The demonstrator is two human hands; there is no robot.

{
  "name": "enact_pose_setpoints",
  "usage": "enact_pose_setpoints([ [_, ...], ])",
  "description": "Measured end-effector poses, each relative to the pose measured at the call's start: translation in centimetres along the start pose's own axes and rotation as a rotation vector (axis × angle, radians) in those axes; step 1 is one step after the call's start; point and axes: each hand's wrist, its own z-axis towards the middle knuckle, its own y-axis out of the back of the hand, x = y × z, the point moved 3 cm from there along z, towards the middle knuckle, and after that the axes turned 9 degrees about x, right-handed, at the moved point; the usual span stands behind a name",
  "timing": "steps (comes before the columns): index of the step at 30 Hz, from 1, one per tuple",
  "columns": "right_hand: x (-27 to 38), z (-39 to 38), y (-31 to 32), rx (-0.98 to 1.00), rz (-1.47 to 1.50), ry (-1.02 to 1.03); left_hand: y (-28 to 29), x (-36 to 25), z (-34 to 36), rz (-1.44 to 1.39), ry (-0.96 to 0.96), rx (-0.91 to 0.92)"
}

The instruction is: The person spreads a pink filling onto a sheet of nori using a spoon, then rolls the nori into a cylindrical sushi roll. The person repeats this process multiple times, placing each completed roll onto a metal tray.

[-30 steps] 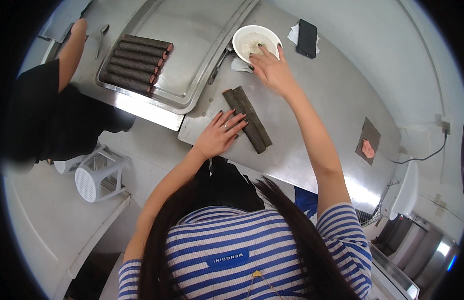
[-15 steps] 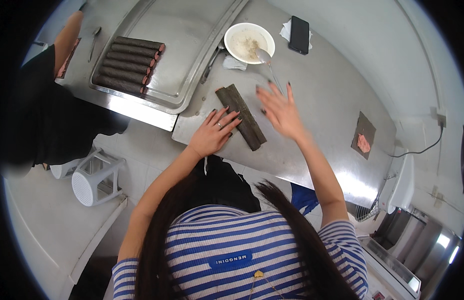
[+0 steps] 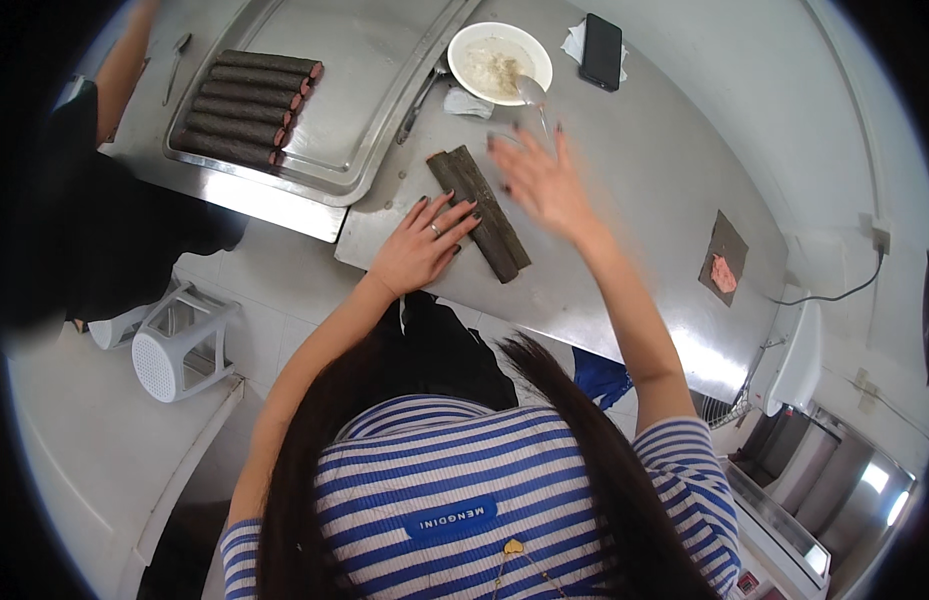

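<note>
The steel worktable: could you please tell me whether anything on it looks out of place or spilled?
The black phone looks slightly out of place: it lies on white paper near the bowl, on the same worktable as the dark roll under the left hand. No spill stands out, though glare could hide a small one.

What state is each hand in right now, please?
Left hand: open, laid on the dark roll.
Right hand: open, motion-blurred, near the spoon in the bowl; nothing visible in its grasp.
</note>
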Motion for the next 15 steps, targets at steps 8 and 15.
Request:
enact_pose_setpoints([
  [8, 6.2, -14.9, -2.3, 0.373, 0.272, -0.140, 0.1, 0.1, 0.2, -0.017, -0.005, 0.010],
  [15, 6.2, -11.9, -3.4, 0.253, 0.318, -0.128, 0.4, -0.4, 0.2, 0.001, -0.009, 0.022],
])
